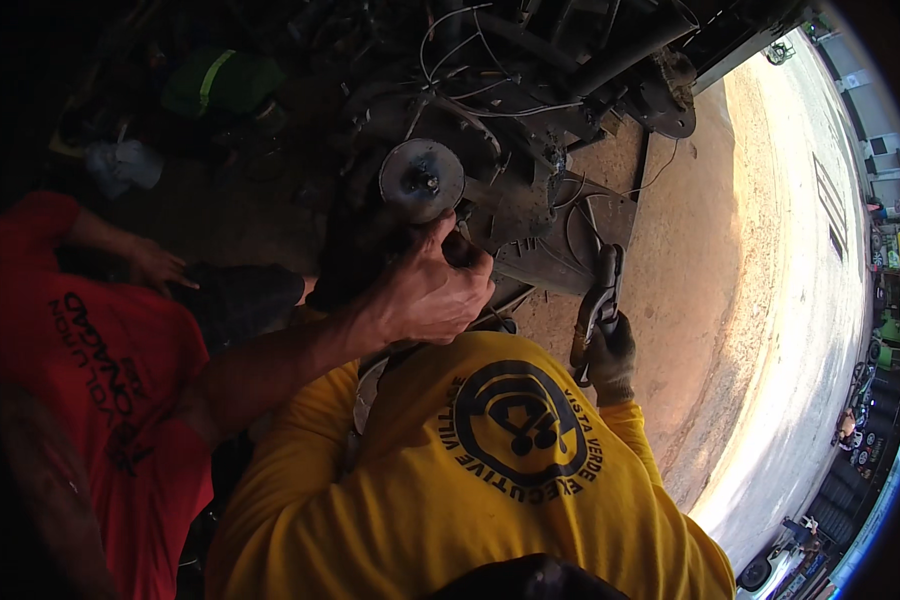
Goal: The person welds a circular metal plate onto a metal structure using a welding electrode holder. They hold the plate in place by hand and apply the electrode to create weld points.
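My right hand (612, 360), in a dark work glove, is closed around a dark metal plier-like tool (598, 300); its exact kind is hard to make out. My left sleeve (300, 420) reaches up to where a co-worker's bare forearm (310, 350) crosses over it, and my left hand is hidden. The co-worker's hand (435, 290) has thumb and fingers at the lower edge of a round grey metal disc (410, 197). A small stub stands in the disc's middle. To its right lies a flat dark metal plate (600, 215).
Dark metal framework (620, 60) with loose thin wires (520, 112) spans the top. The co-worker in red (100, 370) is close on my left. A dark green garment (220, 82) shows in shadow at upper left. Brown ground (670, 320) meets a bright road (790, 330) at right.
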Demonstrator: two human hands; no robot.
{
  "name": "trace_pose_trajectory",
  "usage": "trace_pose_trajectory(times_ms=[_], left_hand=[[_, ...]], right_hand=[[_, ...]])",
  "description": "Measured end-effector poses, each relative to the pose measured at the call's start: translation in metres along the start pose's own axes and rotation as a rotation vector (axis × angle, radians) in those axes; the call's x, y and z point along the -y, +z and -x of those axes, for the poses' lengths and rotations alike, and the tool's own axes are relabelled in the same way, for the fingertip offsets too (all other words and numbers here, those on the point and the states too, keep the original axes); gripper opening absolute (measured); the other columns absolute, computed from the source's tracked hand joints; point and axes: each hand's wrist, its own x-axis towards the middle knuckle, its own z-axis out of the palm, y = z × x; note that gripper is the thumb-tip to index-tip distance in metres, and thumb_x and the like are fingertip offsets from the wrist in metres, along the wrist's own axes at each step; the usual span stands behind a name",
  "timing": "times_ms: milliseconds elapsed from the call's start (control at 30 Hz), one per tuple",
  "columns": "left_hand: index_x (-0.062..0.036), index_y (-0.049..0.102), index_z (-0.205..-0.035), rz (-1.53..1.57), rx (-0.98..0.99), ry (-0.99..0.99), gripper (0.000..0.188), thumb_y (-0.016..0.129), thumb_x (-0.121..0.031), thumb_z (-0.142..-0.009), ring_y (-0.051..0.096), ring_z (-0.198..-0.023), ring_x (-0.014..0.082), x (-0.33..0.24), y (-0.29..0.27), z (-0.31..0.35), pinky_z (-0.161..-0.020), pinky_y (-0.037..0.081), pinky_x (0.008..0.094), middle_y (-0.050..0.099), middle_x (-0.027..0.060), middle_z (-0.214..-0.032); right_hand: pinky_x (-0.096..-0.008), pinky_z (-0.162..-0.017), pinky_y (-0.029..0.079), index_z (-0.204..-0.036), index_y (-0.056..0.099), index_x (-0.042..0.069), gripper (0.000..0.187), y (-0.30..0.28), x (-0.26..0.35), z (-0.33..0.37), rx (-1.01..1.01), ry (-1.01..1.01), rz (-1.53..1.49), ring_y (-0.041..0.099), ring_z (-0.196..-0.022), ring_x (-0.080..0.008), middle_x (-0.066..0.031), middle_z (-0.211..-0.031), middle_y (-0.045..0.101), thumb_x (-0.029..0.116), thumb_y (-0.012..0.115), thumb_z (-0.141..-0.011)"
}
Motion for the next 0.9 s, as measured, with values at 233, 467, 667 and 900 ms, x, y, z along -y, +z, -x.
trace_pose_trajectory(times_ms=[233, 467, 667, 900], left_hand=[[-0.0098, 0.067, -0.082, 0.290, -0.220, -0.147, 0.027, 0.080, -0.033, -0.074, 0.056, -0.094, 0.0154, 0.016, -0.005, 0.003, -0.090, 0.055, 0.0558, 0.057, -0.0001, -0.091], [-0.0035, 0.064, -0.106, 0.027, 0.042, -0.112, 0.024, 0.068, -0.021, -0.090, 0.060, -0.107, 0.0159, 0.003, -0.050, 0.130, -0.092, 0.057, 0.0438, 0.060, 0.0045, -0.109], [-0.0023, 0.060, -0.119, 1.986, -0.812, -1.273, 0.035, 0.068, -0.014, -0.087, 0.061, -0.108, 0.0159, -0.021, 0.031, 0.070, -0.087, 0.057, 0.0373, 0.059, 0.0061, -0.116], [-0.0010, 0.055, -0.133, 2.587, -1.202, -1.410, 0.051, 0.069, -0.007, -0.084, 0.062, -0.109, 0.0159, -0.014, 0.053, 0.019, -0.081, 0.057, 0.0296, 0.059, 0.0079, -0.124]], right_hand=[[-0.0281, -0.082, 0.054, -0.135, 0.051, -0.001, 0.046, -0.001, -0.006, -0.001, -0.013, 0.021, -0.019, 0.064, -0.098, -0.0157, -0.0077, -0.115, 0.065, 0.013, 0.067, -0.094], [-0.0276, -0.080, 0.054, -0.133, 0.052, 0.000, 0.046, -0.002, -0.004, 0.001, -0.042, 0.033, -0.035, 0.064, -0.095, -0.0148, -0.0068, -0.111, 0.065, 0.014, 0.068, -0.093], [-0.0267, -0.077, 0.054, -0.130, 0.054, 0.000, 0.040, -0.002, 0.008, -0.007, -0.027, -0.070, -0.023, 0.063, -0.091, -0.0132, -0.0055, -0.108, 0.065, 0.015, 0.065, -0.095], [-0.0273, -0.068, 0.052, -0.123, 0.054, 0.002, 0.046, -0.052, 0.065, -0.111, -0.213, -0.326, -0.234, 0.063, -0.078, -0.0131, -0.0047, -0.093, 0.064, 0.042, 0.058, -0.100]])
